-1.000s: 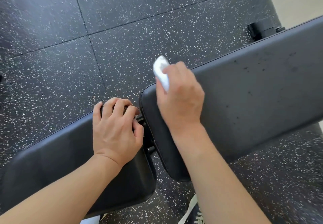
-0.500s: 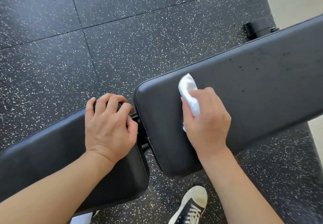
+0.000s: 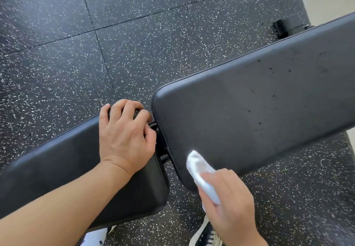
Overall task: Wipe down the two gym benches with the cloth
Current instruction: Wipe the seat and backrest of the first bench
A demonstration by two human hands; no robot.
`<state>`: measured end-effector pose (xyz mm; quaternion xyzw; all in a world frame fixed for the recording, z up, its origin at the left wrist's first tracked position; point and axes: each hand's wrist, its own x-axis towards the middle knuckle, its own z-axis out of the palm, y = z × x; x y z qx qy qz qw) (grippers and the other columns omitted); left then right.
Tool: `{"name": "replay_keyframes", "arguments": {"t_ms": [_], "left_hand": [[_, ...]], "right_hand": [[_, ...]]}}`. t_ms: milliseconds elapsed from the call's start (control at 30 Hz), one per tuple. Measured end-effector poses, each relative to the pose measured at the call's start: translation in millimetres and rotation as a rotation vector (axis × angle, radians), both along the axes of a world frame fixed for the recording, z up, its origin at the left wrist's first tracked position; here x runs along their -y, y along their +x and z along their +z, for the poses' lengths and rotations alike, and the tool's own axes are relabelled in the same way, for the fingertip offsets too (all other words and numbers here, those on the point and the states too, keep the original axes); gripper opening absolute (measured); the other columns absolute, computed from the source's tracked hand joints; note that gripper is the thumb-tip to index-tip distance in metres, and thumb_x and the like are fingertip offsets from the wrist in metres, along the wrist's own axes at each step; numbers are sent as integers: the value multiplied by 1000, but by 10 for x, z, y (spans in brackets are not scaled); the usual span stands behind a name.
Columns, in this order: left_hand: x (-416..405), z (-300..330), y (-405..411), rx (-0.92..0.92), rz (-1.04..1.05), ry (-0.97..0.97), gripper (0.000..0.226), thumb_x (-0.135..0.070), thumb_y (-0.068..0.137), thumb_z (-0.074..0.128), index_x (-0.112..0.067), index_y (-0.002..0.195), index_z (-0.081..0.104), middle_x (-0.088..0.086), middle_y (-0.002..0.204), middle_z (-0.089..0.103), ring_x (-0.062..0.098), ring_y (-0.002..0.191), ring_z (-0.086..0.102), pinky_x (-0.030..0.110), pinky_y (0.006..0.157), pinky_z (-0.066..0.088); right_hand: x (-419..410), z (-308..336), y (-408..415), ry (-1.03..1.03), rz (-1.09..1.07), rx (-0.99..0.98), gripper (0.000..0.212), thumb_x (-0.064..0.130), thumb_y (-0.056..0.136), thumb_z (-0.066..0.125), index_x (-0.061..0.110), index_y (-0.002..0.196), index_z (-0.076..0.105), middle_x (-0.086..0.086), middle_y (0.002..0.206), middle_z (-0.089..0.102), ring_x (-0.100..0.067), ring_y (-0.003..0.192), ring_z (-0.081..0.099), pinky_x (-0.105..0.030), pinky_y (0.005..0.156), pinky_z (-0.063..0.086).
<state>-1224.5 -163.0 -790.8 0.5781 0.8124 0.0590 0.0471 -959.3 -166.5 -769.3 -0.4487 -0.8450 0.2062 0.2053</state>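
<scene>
a person's right hand (image 3: pixel 231 201) pinches a bunched white cloth (image 3: pixel 201 174) between curled fingers and presses it to the near edge of the back pad (image 3: pixel 249 109), by its near left corner, seemingly wiping across the pad. the left hand (image 3: pixel 125 132) rests on the far right corner of the seat pad (image 3: pixel 57 165), fingers curled over its edge, apparently to brace the body while leaning in. dark specks dot the back pad's far right, likely still unwiped. a sneaker (image 3: pixel 206 235) stands on the speckled floor (image 3: pixel 134 44) below.
</scene>
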Motion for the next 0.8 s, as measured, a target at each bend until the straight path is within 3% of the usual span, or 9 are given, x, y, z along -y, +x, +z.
{"name": "replay_keyframes", "arguments": {"t_ms": [100,300,500,667,800], "left_hand": [[-10,5,1,9,-1,1,22,-25,90,50,-18,92,71,2,116,63,36,121,54,57,114,33],[-1,-7,-9,2,0,-9,21,-26,90,50,-19,92,70,0,117,62,35,122,53,57,113,33],[-11,-5,-5,-9,-7,-11,17,-27,87,51,-18,89,64,0,116,61,34,120,53,54,111,35],[-12,4,15,-1,7,4,19,-26,88,50,-19,90,67,-1,115,62,33,119,54,54,111,35],[10,8,5,11,14,-1,17,-25,88,52,-20,92,68,0,115,63,34,119,55,55,113,35]], "right_hand": [[-16,-29,42,22,15,-4,5,2,86,75,6,83,77,-4,69,51,-28,56,42,-39,46,42],[-445,-21,-919,136,-36,26,18,16,101,59,9,88,70,-4,77,46,-26,65,39,-41,53,37],[-1166,-5,-1729,119,-147,-23,9,20,92,71,11,92,70,-4,81,55,-25,67,51,-38,53,42],[-712,25,-1202,123,5,-9,16,16,95,67,13,80,64,-2,76,44,-24,66,39,-42,54,39],[-97,-6,-344,100,122,32,9,10,91,70,11,85,77,-2,73,47,-26,59,37,-39,47,37]]}}
